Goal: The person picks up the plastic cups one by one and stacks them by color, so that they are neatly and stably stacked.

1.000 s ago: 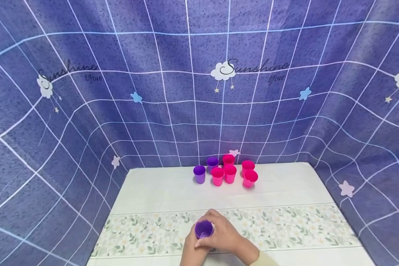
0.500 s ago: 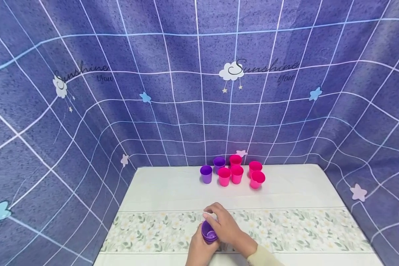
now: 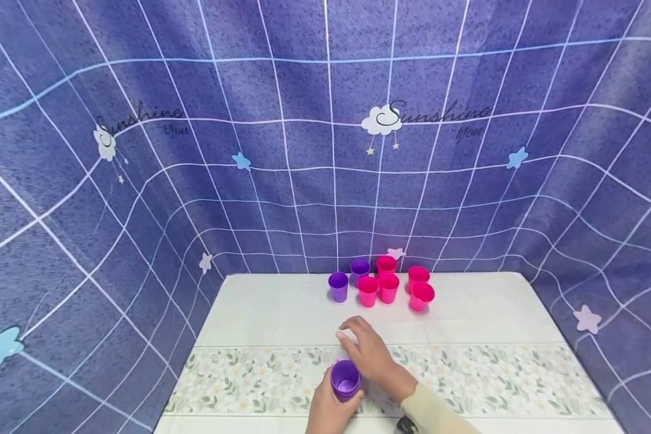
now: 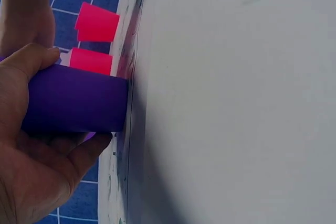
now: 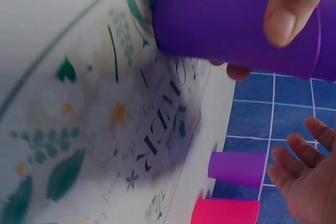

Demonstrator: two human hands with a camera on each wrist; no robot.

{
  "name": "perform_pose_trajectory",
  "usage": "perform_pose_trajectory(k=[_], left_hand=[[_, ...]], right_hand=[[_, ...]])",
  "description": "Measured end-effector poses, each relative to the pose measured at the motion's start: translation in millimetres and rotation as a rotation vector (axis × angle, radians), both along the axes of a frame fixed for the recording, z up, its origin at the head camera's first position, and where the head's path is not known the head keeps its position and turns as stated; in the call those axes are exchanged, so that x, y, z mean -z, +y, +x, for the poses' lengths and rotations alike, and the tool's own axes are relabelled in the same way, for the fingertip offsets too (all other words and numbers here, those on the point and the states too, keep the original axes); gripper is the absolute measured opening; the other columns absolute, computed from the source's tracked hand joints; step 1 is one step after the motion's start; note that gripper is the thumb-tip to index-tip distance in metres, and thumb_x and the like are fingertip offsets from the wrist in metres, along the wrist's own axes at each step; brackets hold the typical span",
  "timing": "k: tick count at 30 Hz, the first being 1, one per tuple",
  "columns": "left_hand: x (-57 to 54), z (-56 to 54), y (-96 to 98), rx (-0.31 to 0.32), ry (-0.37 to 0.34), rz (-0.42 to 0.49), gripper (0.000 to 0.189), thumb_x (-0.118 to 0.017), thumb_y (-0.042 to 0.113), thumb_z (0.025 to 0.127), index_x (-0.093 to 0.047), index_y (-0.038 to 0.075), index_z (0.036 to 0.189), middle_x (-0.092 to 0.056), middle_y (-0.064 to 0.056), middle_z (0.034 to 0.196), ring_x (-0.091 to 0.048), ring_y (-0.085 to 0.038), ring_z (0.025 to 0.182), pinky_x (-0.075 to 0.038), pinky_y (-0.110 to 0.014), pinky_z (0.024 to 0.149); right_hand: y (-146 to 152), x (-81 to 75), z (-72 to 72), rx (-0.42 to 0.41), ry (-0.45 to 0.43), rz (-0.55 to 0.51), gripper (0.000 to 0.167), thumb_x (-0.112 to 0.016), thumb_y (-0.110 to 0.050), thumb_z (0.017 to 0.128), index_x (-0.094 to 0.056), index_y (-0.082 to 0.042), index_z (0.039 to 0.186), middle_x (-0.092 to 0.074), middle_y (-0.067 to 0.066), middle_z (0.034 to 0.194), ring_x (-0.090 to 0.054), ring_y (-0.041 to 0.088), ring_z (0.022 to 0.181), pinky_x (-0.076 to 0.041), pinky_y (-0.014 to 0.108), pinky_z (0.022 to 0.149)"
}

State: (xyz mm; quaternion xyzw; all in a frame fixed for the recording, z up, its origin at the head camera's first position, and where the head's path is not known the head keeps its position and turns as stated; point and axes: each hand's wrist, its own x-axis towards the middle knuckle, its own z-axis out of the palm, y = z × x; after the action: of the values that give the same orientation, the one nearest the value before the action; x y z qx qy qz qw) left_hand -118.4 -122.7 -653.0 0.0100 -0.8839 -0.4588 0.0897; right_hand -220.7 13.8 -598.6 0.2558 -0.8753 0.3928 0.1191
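My left hand (image 3: 331, 405) grips a purple cup stack (image 3: 345, 378) near the front of the table, its mouth facing up. A second rim shows on the purple stack (image 4: 79, 100) in the right wrist view, so at least two cups are nested. My right hand (image 3: 370, 352) hovers just beyond and right of the stack, apart from it. In the right wrist view its fingers (image 5: 302, 156) are spread and hold nothing. Two purple cups stand at the back, a nearer purple cup (image 3: 339, 288) and a farther purple cup (image 3: 360, 271). Several pink cups (image 3: 388, 288) stand to their right.
The white table (image 3: 271, 313) carries a flowered band (image 3: 260, 377) across its front half. A blue gridded curtain (image 3: 282, 181) encloses the back and sides. A small dark object (image 3: 407, 425) shows by the right sleeve (image 3: 436, 410).
My right hand has let go of the purple cup in the left hand and moved up and away toward the back. The cup now sits in the stack. The head view has shifted slightly.
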Motion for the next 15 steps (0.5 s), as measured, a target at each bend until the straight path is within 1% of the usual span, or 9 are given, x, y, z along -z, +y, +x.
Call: perform_pose_trajectory(k=[3,5,6,8,11,15], left_hand=[[3.4,1.9,1.2,-0.029,0.028,-0.033,0.077,-0.091,0.040,0.078,-0.056,0.006,0.139,-0.078,-0.009,0.119,-0.077,-0.030,0.109,-0.062,-0.051,0.096],[5.9,2.7,1.5,-0.049,0.059,-0.044,0.075,-0.092,0.039,0.077,-0.058,0.007,0.136,-0.079,-0.008,0.116,-0.077,-0.029,0.106,-0.063,-0.050,0.094],[7.2,2.9,1.7,-0.057,0.077,-0.052,0.074,-0.092,0.039,0.077,-0.059,0.008,0.135,-0.079,-0.007,0.114,-0.078,-0.028,0.104,-0.063,-0.049,0.093],[9.2,2.8,2.5,-0.072,0.114,-0.060,0.070,-0.092,0.038,0.077,-0.060,0.010,0.132,-0.080,-0.005,0.111,-0.079,-0.027,0.101,-0.064,-0.046,0.090],[11.1,1.8,4.0,-0.086,0.164,-0.077,0.068,-0.093,0.038,0.076,-0.062,0.011,0.130,-0.081,-0.004,0.107,-0.079,-0.025,0.097,-0.064,-0.044,0.086],[10.8,0.3,5.1,-0.089,0.169,-0.076,0.070,-0.094,0.037,0.073,-0.062,0.012,0.130,-0.080,-0.004,0.107,-0.079,-0.026,0.096,-0.064,-0.045,0.085]], right_hand=[[-3,5.3,-8.6,0.000,0.018,0.018,0.045,-0.055,-0.036,0.109,-0.062,-0.007,0.142,-0.061,0.013,0.151,-0.056,0.031,0.144,-0.047,0.049,0.120],[-7,7.9,-13.8,-0.003,0.006,0.032,0.054,-0.053,-0.036,0.109,-0.053,-0.003,0.152,-0.050,0.016,0.162,-0.048,0.036,0.152,-0.041,0.052,0.124],[-9,9.2,-16.2,-0.006,0.011,0.041,0.057,-0.053,-0.037,0.109,-0.050,-0.002,0.154,-0.046,0.017,0.165,-0.044,0.037,0.154,-0.039,0.053,0.125],[-12,11.1,-21.3,-0.017,0.026,0.053,0.059,-0.053,-0.036,0.109,-0.047,0.000,0.156,-0.043,0.020,0.167,-0.040,0.039,0.156,-0.037,0.056,0.126],[-14,13.3,-29.2,-0.019,0.067,0.081,0.061,-0.056,-0.034,0.107,-0.045,0.001,0.157,-0.042,0.022,0.167,-0.037,0.041,0.157,-0.036,0.058,0.127],[-17,15.5,-42.5,-0.007,0.120,0.139,0.061,-0.057,-0.029,0.106,-0.044,0.002,0.157,-0.040,0.021,0.168,-0.035,0.040,0.159,-0.032,0.055,0.129]])
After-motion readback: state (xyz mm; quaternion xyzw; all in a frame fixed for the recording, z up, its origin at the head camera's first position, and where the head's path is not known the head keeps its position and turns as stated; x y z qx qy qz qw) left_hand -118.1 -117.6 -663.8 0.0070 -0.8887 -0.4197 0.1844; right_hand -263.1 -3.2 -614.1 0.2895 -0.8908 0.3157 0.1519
